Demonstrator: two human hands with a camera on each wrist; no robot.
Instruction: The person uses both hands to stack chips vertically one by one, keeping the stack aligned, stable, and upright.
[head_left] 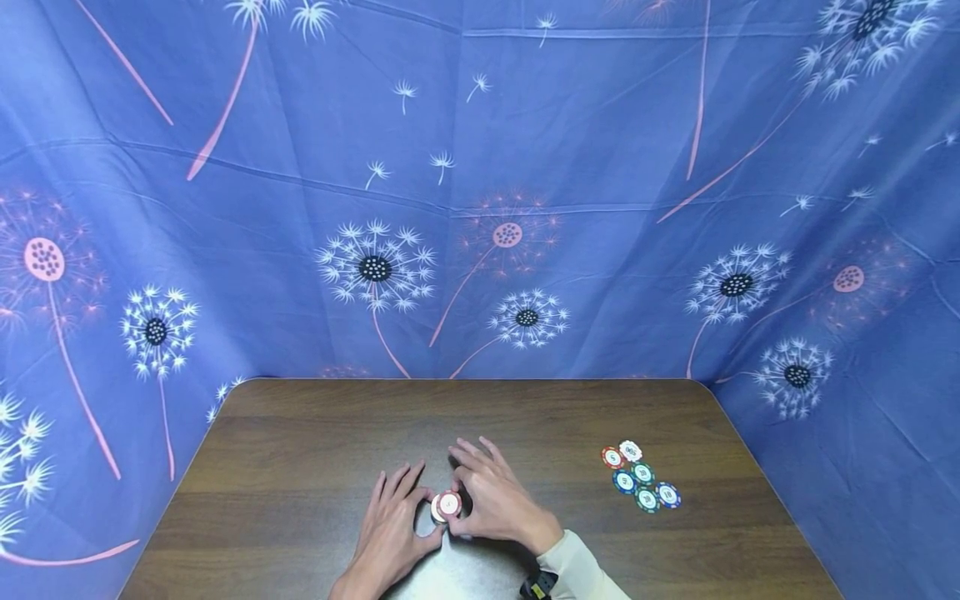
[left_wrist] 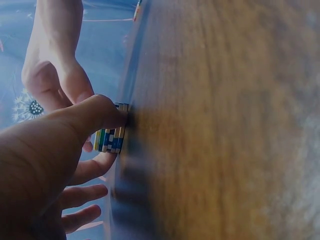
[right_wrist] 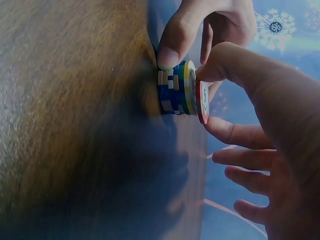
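Note:
A short stack of poker chips point(right_wrist: 171, 92) stands on the table, with blue and white edges low down and green and yellow ones higher up. My left hand point(head_left: 386, 525) holds this stack at its sides between thumb and forefinger, the other fingers spread. In my right hand point(head_left: 498, 498), thumb and forefinger pinch a red poker chip point(head_left: 449, 504) by its edges. The right wrist view shows that red chip right at the top of the stack, slightly offset from it. Seen from the left wrist, my left thumb hides part of the stack point(left_wrist: 112, 140).
To the right on the brown wooden table point(head_left: 300, 433) lie several loose chips: a red one point(head_left: 612, 457), a white one point(head_left: 631, 451), and blue and green ones point(head_left: 647, 499). A blue dandelion-print cloth point(head_left: 465, 167) hangs behind and beside the table.

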